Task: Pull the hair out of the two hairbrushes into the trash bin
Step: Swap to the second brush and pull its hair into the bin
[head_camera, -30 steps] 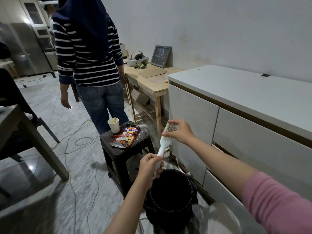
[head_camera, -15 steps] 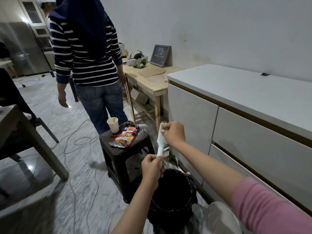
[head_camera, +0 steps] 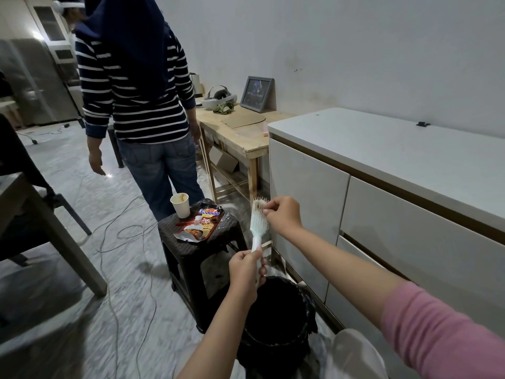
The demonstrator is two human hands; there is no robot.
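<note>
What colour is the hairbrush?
Pale mint-white hairbrush, seen in the head view.

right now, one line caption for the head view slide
Left hand grips pale hairbrush over black bin; right hand pinches at its bristles.

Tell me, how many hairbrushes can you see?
1. The hairbrush stands upright above the trash bin; the left hand grips its handle and the right hand pinches at its bristles. The second brush is out of view.

Open air straight down into the trash bin (head_camera: 276, 318) at bottom center; stool (head_camera: 202, 242) crowds its left, white cabinet (head_camera: 308, 192) its right.
</note>
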